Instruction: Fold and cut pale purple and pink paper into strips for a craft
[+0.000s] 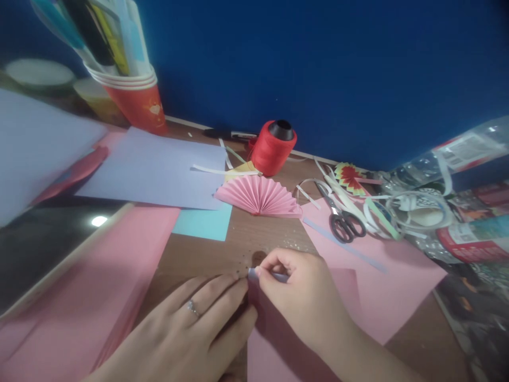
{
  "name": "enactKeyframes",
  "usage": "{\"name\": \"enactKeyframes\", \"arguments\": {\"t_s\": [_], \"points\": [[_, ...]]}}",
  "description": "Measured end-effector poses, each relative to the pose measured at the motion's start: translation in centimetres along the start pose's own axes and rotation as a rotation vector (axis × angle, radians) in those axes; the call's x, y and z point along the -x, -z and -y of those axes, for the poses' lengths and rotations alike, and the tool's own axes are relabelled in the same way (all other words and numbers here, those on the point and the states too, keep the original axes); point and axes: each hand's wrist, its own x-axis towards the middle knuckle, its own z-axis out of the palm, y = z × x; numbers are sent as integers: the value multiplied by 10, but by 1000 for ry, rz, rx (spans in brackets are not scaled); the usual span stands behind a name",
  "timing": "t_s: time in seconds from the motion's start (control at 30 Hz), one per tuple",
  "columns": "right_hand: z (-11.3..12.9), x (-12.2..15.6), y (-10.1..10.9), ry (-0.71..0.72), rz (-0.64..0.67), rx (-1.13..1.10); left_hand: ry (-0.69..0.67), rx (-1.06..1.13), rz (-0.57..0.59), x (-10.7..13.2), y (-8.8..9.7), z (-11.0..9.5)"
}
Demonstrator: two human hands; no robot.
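On a wood-grain table (201,259), a pink paper sheet (264,353); the left hand (199,318) lies flat, slightly splayed, at its edge, the right hand (308,289) pinches its far end; nested red paper cups (137,105) hold pens (89,34).

Heart mark (155,109) on red cup (133,103); bottle labels (464,151) illegible.

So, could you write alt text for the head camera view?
A person's right hand pinches the pale far edge of a pink sheet on a table, the left hand spread beside it. Beyond are a pleated pink fan, a red spool and scissors.
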Motion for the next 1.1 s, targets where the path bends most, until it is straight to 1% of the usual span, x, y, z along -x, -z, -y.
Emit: {"name": "enactKeyframes", "arguments": {"t_s": [0.07,0.13,0.2,0.23,0.4,0.47,0.57,0.7,0.83,0.97,1.03,1.1], "points": [[1,0,1,-4,2,4,7,-35,-61,-5,3,-2],[3,0,2,-19,13,13,74,-37,-114,-10,6,-5],[5,0,3,-35,28,19,155,-27,-128,-14,9,-9],[6,0,4,-38,35,22,169,-19,-128,-16,10,-10],[7,1,5,-45,56,29,149,23,-113,-18,12,-8],[6,1,7,-47,92,-11,158,30,-95,-19,13,-5],[3,-1,12,-77,146,-93,157,-18,-93,-20,15,-3],[3,-4,21,-143,231,-110,165,-84,-71,-22,19,-6],[7,-4,27,-192,298,-171,103,-96,-97,-22,19,-8],[8,-2,32,-218,374,-232,159,-126,-67,-22,17,-10],[7,-1,34,-230,423,-262,126,-125,-60,-22,17,-11],[6,0,35,-225,440,-256,98,-145,-77,-20,18,-10]]}}
